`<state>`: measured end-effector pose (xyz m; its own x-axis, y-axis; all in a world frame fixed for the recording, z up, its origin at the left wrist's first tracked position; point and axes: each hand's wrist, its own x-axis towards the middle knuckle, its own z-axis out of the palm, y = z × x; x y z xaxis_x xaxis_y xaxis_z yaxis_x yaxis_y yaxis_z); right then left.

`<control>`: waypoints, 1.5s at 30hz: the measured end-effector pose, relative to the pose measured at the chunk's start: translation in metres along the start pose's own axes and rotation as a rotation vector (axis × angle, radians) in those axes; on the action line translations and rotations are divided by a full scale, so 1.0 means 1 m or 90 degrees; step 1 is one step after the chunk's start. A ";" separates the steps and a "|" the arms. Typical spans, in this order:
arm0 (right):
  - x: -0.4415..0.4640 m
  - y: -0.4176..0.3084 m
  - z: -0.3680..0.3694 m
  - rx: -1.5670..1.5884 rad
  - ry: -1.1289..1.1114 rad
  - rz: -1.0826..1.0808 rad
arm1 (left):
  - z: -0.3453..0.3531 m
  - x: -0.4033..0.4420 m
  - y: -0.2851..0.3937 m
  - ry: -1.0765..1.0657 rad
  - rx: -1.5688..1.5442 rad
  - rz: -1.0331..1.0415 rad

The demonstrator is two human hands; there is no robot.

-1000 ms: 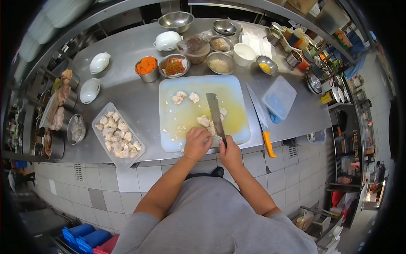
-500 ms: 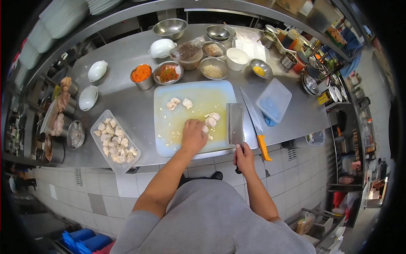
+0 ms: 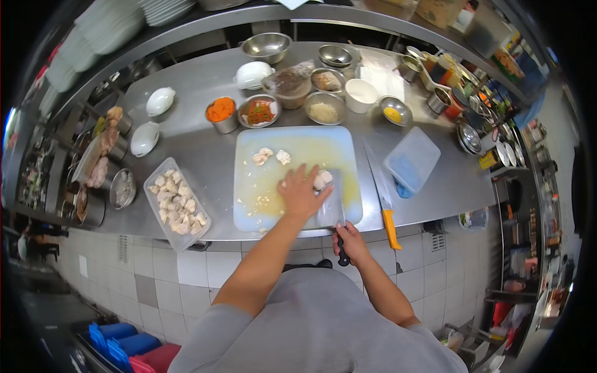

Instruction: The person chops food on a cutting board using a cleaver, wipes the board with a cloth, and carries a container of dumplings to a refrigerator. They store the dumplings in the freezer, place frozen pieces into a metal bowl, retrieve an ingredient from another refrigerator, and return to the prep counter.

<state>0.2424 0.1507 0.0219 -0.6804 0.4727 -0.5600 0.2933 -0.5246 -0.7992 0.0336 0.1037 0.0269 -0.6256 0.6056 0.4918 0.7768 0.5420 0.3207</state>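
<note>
My right hand grips the black handle of a cleaver at the front edge of the cutting board. The cleaver's broad blade lies low over the board's right part. My left hand is open, fingers spread, on the board beside the blade. Its thumb reaches over the blade's left side. Pale whitish chunks sit by its fingertips at the blade's far end; others may be hidden under the palm. Two more small heaps of pale pieces rest farther back, and crumbs are scattered over the board.
Left of the board stands a plastic tray of pale chunks. A yellow-handled knife and a clear plastic container lie to the right. Behind are a pot of orange pieces, a bowl of shredded vegetables and several other bowls.
The cleaver has moved left from the board's right edge to the pale chunks, its blade now flatter. My left hand has spread its fingers and shifted right over the pieces. The camera view has shifted slightly.
</note>
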 end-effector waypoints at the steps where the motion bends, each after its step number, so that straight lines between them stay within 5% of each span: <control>1: 0.000 0.002 0.007 -0.006 -0.015 0.005 | 0.009 -0.001 -0.001 0.003 0.011 -0.012; 7: 0.002 0.009 0.049 -0.045 -0.116 0.013 | -0.005 -0.009 -0.049 -0.020 -0.089 -0.123; 11: 0.006 -0.011 0.101 -0.145 -0.164 0.000 | -0.056 -0.005 -0.090 0.107 -0.082 -0.151; 20: 0.032 -0.026 0.287 -0.322 -0.366 0.002 | -0.152 -0.042 -0.299 0.284 -0.059 -0.377; 23: 0.025 -0.030 0.301 -0.426 -0.341 -0.053 | -0.153 -0.045 -0.352 0.231 -0.001 -0.414; 26: 0.015 -0.036 0.272 -0.439 -0.255 -0.121 | -0.149 -0.029 -0.369 0.028 0.102 -0.487; 30: 0.003 -0.032 0.215 -0.451 -0.024 -0.253 | -0.118 -0.001 -0.330 0.137 0.287 -0.379; 32: -0.001 -0.026 0.189 -0.462 0.082 -0.256 | -0.088 0.013 -0.298 -0.011 -0.010 -0.258; 34: -0.003 -0.021 0.164 -0.465 0.207 -0.227 | -0.043 0.030 -0.257 -0.122 -0.087 -0.108; 40: -0.033 -0.016 0.109 -0.407 0.311 -0.169 | -0.014 0.061 -0.178 -0.138 -0.216 -0.023; 45: -0.043 -0.001 0.085 -0.372 0.337 -0.161 | -0.036 0.043 -0.162 -0.296 -0.470 -0.284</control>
<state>0.2140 0.0713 0.0653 -0.4087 0.8747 -0.2603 0.5756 0.0257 -0.8173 -0.1164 0.0213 0.0254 -0.7160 0.6886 -0.1147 0.2135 0.3724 0.9032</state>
